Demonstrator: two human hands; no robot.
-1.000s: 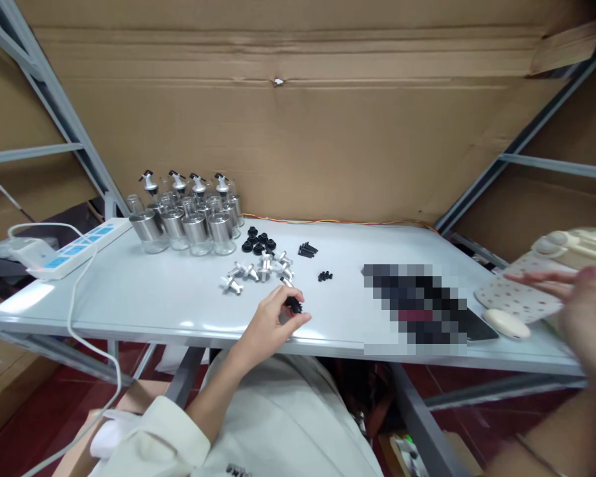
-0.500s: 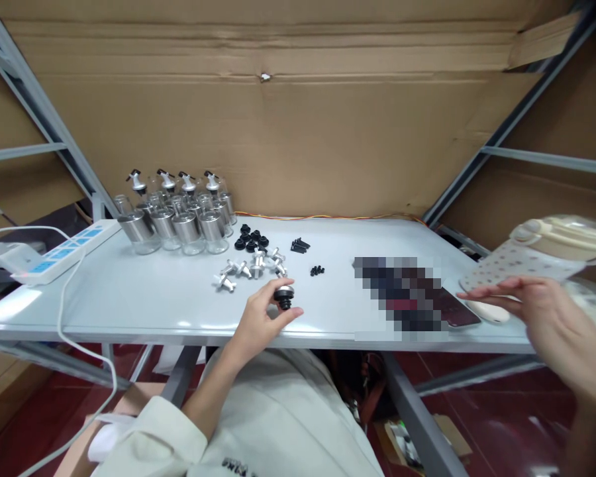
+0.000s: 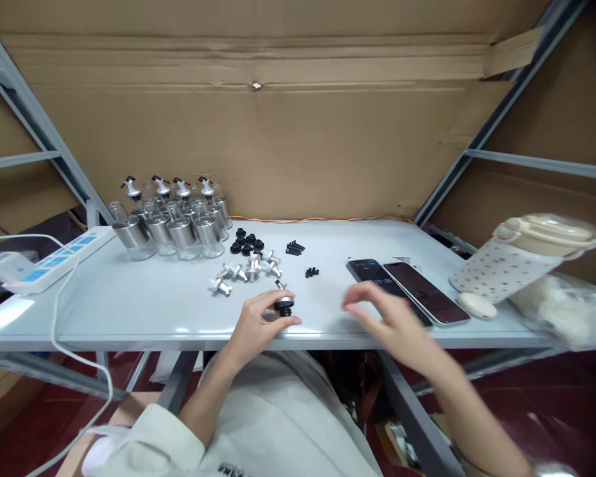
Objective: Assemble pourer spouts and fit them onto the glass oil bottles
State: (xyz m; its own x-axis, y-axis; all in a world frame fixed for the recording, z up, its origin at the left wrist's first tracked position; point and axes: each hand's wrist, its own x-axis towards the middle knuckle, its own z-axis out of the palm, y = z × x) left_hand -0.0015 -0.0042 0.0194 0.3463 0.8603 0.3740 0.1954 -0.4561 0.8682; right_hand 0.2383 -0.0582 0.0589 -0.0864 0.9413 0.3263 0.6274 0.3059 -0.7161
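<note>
My left hand [image 3: 258, 321] is closed on a bottle pourer [image 3: 285, 305], pinched between thumb and fingers above the table's front edge. The pourer has a silver top and a ribbed black stopper pointing down. To the right, my right hand [image 3: 390, 318] hovers beside the phones with its fingers loosely curled and slightly blurred; nothing shows in it. Beyond my left hand lie several silver-white spout pieces [image 3: 253, 265]. Behind them is a cluster of black stoppers [image 3: 247, 242]. Small black levers [image 3: 294, 248] and tiny black caps [image 3: 312, 272] lie to their right.
Glass bottles with steel sleeves [image 3: 182, 235] stand at the back left, some topped with pourers. A power strip [image 3: 62, 258] lies at the left edge. Two phones, a dark phone [image 3: 370, 270] and another phone [image 3: 427, 291], lie right, near a cream oval object [image 3: 477, 305] and a spotted jug [image 3: 506, 265].
My right hand has swung left from beside the jug to the front of the phones. My left hand keeps the pourer in nearly the same place. The view has shifted slightly.
</note>
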